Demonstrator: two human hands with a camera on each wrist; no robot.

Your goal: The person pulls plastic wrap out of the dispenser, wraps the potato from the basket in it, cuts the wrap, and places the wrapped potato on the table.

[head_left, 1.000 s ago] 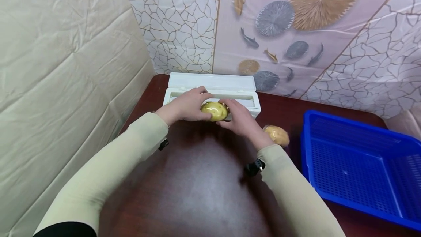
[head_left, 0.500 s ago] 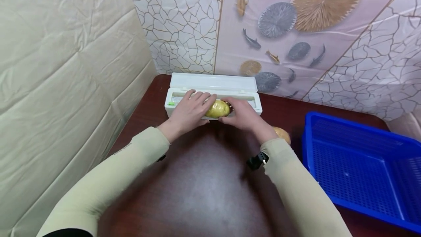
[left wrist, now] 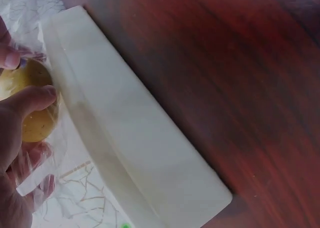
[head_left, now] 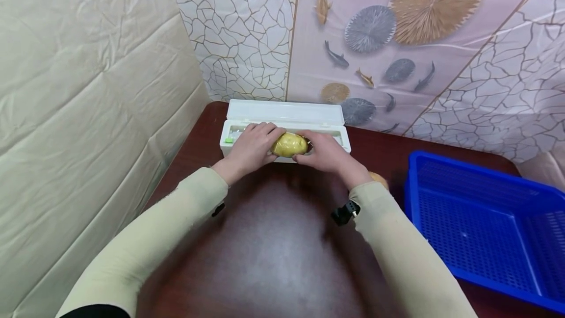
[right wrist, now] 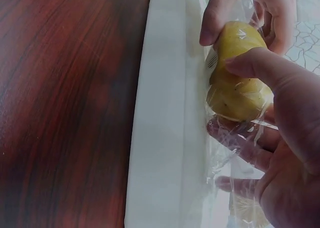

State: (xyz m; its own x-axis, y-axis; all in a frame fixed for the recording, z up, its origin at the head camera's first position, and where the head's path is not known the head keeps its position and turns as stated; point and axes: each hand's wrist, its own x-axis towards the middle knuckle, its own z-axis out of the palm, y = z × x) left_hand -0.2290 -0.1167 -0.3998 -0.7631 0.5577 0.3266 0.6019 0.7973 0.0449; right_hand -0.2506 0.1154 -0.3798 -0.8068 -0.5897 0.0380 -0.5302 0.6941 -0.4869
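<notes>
Between my two hands is a yellow potato [head_left: 290, 145] with clear plastic wrap around it, held over the front of a white cling-film dispenser [head_left: 284, 111] whose lid is raised. My left hand [head_left: 252, 147] grips the potato's left end, thumb in front and fingers over the back. From the other end my right hand [head_left: 325, 153] holds it, thumb pressed on its side. In the right wrist view, loose plastic wrap [right wrist: 235, 143] hangs across the right fingers. A green slider [head_left: 229, 140] shows at the dispenser's left end.
A blue perforated basket [head_left: 463, 225] stands on the right of the dark wooden table [head_left: 273, 239]. Another potato [head_left: 378, 179] is mostly hidden behind the right wrist. A patterned cloth wall [head_left: 247, 38] rises behind the dispenser, and beige padding [head_left: 88, 87] lines the left side.
The potato has shifted slightly back over the dispenser. My left hand has reached further over its top, uncovering the green slider, and my right forearm now covers more of the other potato.
</notes>
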